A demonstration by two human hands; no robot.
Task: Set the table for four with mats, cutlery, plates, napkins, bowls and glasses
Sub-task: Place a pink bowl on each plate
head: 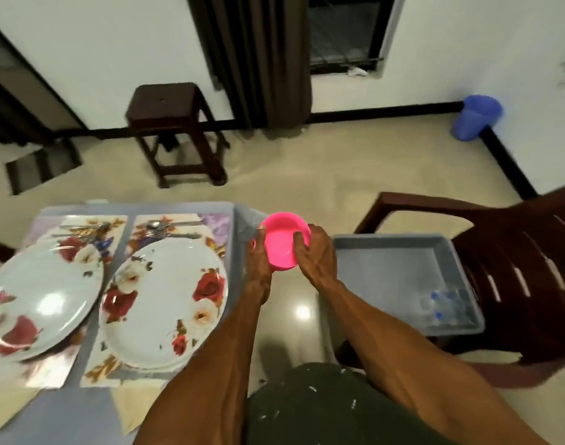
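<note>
Both my hands hold a pink plastic bowl (282, 242) in the air, just off the table's right edge. My left hand (258, 258) grips its left side; my right hand (316, 252) grips the right rim with the thumb inside. On the table (233, 213) lie two floral mats (210, 224), each bearing a white rose-patterned plate (165, 303), the other plate (40, 300) to its left. Cutlery (160, 231) lies across the far end of each mat. Cream napkins (133, 409) sit at the near edge.
A grey tray (393, 252) rests on a dark brown chair (515, 268) to my right and holds clear glasses (445, 303). Across the tiled floor stand a wooden stool (175, 123), a dark curtain and a blue bin (477, 117).
</note>
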